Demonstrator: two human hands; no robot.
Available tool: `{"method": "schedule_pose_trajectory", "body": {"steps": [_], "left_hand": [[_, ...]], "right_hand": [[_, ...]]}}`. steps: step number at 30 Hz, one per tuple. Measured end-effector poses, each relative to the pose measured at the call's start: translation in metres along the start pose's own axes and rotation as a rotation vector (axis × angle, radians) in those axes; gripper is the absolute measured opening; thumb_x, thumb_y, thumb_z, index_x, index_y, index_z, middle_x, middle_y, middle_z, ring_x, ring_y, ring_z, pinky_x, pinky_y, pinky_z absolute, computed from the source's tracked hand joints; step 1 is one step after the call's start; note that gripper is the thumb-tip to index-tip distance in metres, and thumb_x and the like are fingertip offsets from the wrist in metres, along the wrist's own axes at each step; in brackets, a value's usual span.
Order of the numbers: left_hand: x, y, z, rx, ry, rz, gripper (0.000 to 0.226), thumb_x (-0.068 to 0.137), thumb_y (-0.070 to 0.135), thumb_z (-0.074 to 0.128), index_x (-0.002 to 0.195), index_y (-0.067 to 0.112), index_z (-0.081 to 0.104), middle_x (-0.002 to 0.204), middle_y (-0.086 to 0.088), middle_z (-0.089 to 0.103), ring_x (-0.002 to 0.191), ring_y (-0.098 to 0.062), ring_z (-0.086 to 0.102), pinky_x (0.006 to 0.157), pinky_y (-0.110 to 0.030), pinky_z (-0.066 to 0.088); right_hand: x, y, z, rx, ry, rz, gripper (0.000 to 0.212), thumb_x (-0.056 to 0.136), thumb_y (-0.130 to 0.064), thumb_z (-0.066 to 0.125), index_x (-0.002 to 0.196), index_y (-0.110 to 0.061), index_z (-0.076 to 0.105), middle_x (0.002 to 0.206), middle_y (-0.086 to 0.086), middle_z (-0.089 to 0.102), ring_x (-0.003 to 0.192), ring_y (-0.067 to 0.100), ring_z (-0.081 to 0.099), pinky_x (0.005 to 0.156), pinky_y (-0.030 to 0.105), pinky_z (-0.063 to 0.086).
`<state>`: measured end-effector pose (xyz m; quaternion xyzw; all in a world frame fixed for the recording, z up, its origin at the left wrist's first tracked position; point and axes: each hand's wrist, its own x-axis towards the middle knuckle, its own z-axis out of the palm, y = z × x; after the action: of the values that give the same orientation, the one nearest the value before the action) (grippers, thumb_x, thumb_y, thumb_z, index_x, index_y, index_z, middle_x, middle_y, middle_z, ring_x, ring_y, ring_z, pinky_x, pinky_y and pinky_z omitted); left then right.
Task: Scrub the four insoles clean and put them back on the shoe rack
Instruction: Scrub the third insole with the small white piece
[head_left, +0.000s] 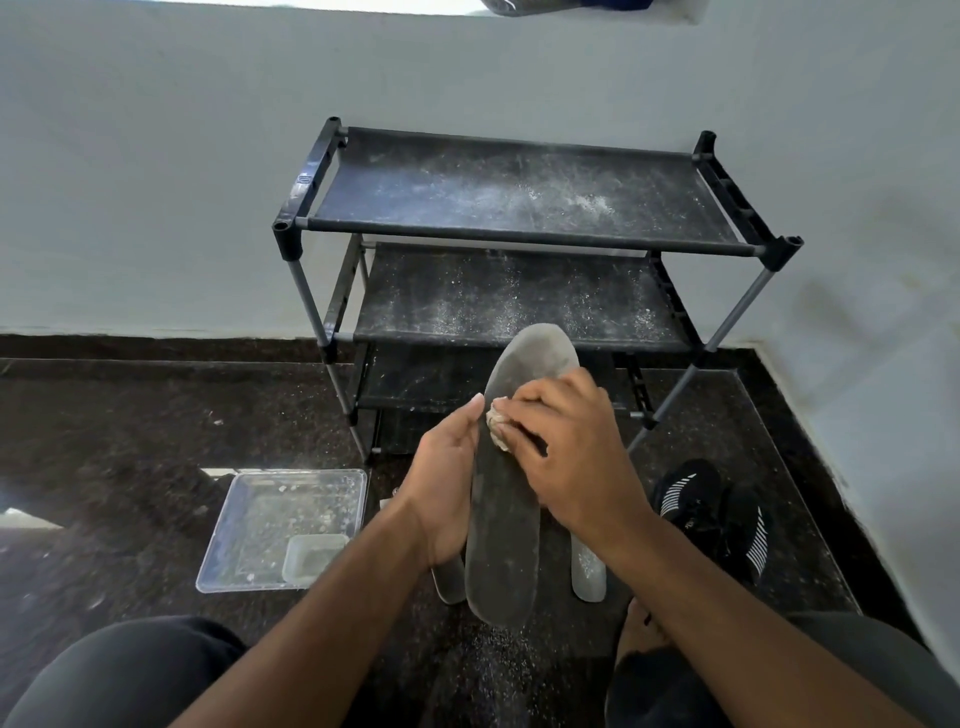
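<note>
A dark grey insole (506, 525) is held up lengthwise in front of me, toe end pointing at the shoe rack (519, 234). My left hand (447, 483) grips its left edge from underneath, thumb up along the side. My right hand (566, 452) presses a small crumpled pale cloth (497, 423) onto the insole's upper middle. Two more insoles lie on the floor below, one (451, 584) peeking out on the left and a lighter one (588, 571) on the right, both mostly hidden. The black three-shelf rack stands against the wall, its shelves dusted with white powder.
A clear plastic tray (234, 566) holding water and a small square container (311, 558) sits on the dark speckled floor at my left. Black sneakers with white stripes (727, 514) lie to the right. My knees frame the bottom. White powder is scattered on the floor.
</note>
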<state>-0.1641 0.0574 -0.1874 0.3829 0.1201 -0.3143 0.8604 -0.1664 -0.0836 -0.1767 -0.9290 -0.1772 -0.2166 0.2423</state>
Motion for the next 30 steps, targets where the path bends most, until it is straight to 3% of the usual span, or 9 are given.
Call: {"method": "schedule_pose_trajectory", "body": {"steps": [2,5,7,12,16,20,26,29,30], "left_hand": [[0.000,0.003,-0.001,-0.005,0.018,0.003,0.055,0.109,0.046,0.037,0.125,0.009,0.075,0.116,-0.013,0.075,0.102,-0.025,0.074,0.098,-0.042,0.054],[0.002,0.009,-0.006,-0.046,0.061,0.018,0.058,0.109,0.044,0.036,0.111,0.009,0.082,0.118,-0.013,0.075,0.103,-0.024,0.075,0.096,-0.039,0.055],[0.004,0.011,-0.008,-0.065,0.060,0.021,0.057,0.109,0.045,0.036,0.116,0.007,0.079,0.125,-0.015,0.073,0.108,-0.026,0.074,0.099,-0.040,0.053],[0.008,0.009,-0.006,-0.061,0.037,0.018,0.056,0.109,0.045,0.037,0.126,0.006,0.073,0.124,-0.015,0.073,0.110,-0.026,0.073,0.101,-0.040,0.053],[0.008,0.016,-0.008,-0.090,0.009,0.051,0.063,0.109,0.047,0.031,0.125,0.004,0.075,0.137,-0.017,0.067,0.124,-0.029,0.067,0.104,-0.039,0.051],[0.011,0.020,-0.015,-0.149,-0.017,0.077,0.067,0.109,0.047,0.024,0.138,0.001,0.065,0.146,-0.019,0.060,0.139,-0.031,0.055,0.111,-0.040,0.045],[0.009,0.015,-0.008,-0.081,-0.023,0.067,0.062,0.109,0.044,0.032,0.118,0.004,0.078,0.131,-0.017,0.071,0.119,-0.027,0.070,0.104,-0.038,0.051],[0.009,0.024,-0.013,-0.097,-0.043,0.119,0.066,0.109,0.047,0.025,0.139,0.003,0.064,0.146,-0.017,0.060,0.134,-0.029,0.058,0.116,-0.041,0.042],[0.008,0.027,-0.013,-0.112,-0.043,0.131,0.066,0.109,0.047,0.024,0.142,0.003,0.061,0.149,-0.015,0.058,0.130,-0.029,0.058,0.115,-0.041,0.042]], "right_hand": [[-0.003,-0.002,0.002,-0.002,-0.039,-0.062,0.022,0.094,-0.032,0.061,0.104,-0.020,0.076,0.096,-0.011,0.064,0.096,0.016,0.051,0.081,0.038,0.043],[-0.008,-0.004,0.003,0.007,-0.146,-0.100,0.035,0.092,-0.035,0.058,0.118,-0.017,0.073,0.105,-0.009,0.062,0.102,0.016,0.049,0.085,0.039,0.044],[-0.010,-0.006,0.006,0.024,-0.165,-0.119,0.035,0.091,-0.032,0.059,0.120,-0.016,0.072,0.105,-0.007,0.062,0.101,0.018,0.049,0.085,0.039,0.046],[-0.005,-0.003,0.009,0.126,-0.024,-0.062,0.019,0.090,-0.023,0.069,0.107,-0.020,0.078,0.092,-0.010,0.065,0.092,0.015,0.049,0.080,0.042,0.049],[-0.010,-0.017,0.004,0.140,-0.075,-0.200,0.012,0.089,-0.017,0.070,0.096,-0.020,0.080,0.091,-0.009,0.065,0.092,0.017,0.051,0.078,0.042,0.046],[-0.015,-0.023,0.000,0.089,-0.133,-0.270,0.014,0.091,-0.022,0.067,0.097,-0.023,0.080,0.090,-0.012,0.065,0.093,0.016,0.051,0.077,0.039,0.041],[-0.007,-0.023,0.007,0.046,-0.033,-0.119,0.015,0.093,-0.023,0.065,0.093,-0.018,0.079,0.087,-0.009,0.064,0.090,0.016,0.051,0.077,0.041,0.044],[-0.013,-0.028,0.005,0.165,-0.073,-0.163,0.011,0.090,-0.021,0.070,0.092,-0.019,0.080,0.085,-0.010,0.065,0.089,0.015,0.050,0.078,0.041,0.045],[-0.017,-0.029,0.004,0.187,-0.094,-0.195,0.010,0.089,-0.020,0.071,0.093,-0.019,0.080,0.084,-0.010,0.065,0.088,0.015,0.050,0.079,0.042,0.045]]}}
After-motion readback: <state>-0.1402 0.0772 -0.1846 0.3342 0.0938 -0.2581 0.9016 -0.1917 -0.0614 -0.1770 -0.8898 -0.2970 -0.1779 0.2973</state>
